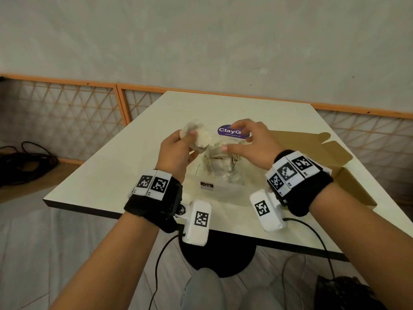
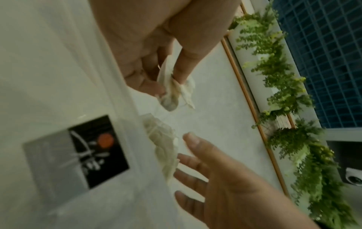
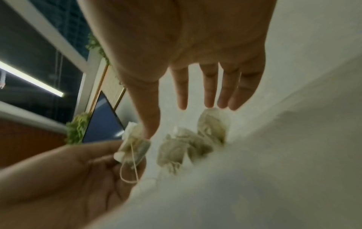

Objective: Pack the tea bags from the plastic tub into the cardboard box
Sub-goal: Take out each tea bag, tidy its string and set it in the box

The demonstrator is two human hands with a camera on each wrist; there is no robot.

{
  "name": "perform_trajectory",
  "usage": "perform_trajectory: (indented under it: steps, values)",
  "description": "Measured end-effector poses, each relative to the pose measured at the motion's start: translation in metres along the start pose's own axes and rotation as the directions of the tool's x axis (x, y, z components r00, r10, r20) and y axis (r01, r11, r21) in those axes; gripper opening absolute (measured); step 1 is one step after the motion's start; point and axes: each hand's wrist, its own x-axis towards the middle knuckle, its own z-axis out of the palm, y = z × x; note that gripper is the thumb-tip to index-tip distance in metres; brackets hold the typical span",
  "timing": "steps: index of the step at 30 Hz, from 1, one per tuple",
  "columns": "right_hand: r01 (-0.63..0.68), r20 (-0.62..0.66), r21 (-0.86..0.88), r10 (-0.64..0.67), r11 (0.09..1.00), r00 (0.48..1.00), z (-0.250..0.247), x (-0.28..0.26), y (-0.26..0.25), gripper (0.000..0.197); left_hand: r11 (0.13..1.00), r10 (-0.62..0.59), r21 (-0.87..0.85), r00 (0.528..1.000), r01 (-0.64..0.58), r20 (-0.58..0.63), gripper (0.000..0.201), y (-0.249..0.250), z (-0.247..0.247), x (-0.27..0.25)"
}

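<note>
My left hand [image 1: 190,136] is raised over the left rim of the clear plastic tub [image 1: 223,189] and pinches a small bunch of pale tea bags [image 1: 199,135]. The left wrist view shows that bunch of tea bags [image 2: 172,93] between thumb and fingers. More tea bags [image 1: 220,162] with strings lie piled in the tub. My right hand [image 1: 237,137] hovers over the pile with fingers spread and holds nothing. In the right wrist view its fingers [image 3: 209,93] are straight above the piled tea bags [image 3: 188,145]. The flat brown cardboard box [image 1: 312,151] lies open to the right.
A purple round lid [image 1: 229,132] lies behind the tub on the white table [image 1: 111,175]. The tub carries a black and grey label [image 1: 206,185]. An orange-framed lattice screen [image 1: 67,113] stands behind the table, and black cables [image 1: 22,162] lie on the floor at left.
</note>
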Motion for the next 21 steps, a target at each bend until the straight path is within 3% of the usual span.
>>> perform_trajectory:
  steps: [2, 3, 7, 9, 11, 14, 21]
  values:
    - [0.037, 0.172, -0.195, -0.003, 0.98, 0.985, 0.005, 0.0, 0.001, 0.066, 1.0, -0.017, 0.002, 1.0, 0.017, -0.014, 0.012, -0.001, 0.0, 0.003]
    - [0.053, 0.227, -0.227, -0.001, 0.972, 0.974, 0.01, 0.0, 0.002, 0.064, 0.999, -0.025, 0.026, 1.0, 0.025, -0.008, 0.013, -0.001, 0.002, 0.003]
    - [0.038, 0.184, -0.17, -0.006, 0.985, 0.983, 0.015, 0.005, 0.005, 0.025, 0.993, -0.043, 0.108, 0.999, 0.042, 0.005, 0.017, -0.003, 0.006, 0.008]
    - [-0.014, 0.129, -0.075, 0.023, 0.997, 0.991, 0.011, 0.009, 0.009, 0.019, 0.989, -0.054, 0.136, 0.999, 0.054, -0.005, 0.017, -0.004, 0.005, 0.011]
    - [-0.08, 0.073, 0.129, 0.071, 0.988, 0.995, 0.003, 0.01, 0.009, 0.003, 0.986, -0.072, 0.153, 0.997, 0.073, -0.011, 0.018, -0.003, 0.003, 0.014]
    - [-0.135, 0.028, 0.383, 0.134, 0.914, 0.991, -0.009, 0.014, 0.007, 0.007, 0.982, -0.093, 0.166, 0.996, 0.092, 0.0, 0.029, -0.002, 0.003, 0.016]
    - [-0.033, -0.04, 0.575, 0.068, 0.817, 0.997, -0.036, 0.025, -0.011, 0.011, 0.993, -0.114, 0.042, 0.993, 0.113, 0.031, 0.03, 0.01, 0.017, 0.019]
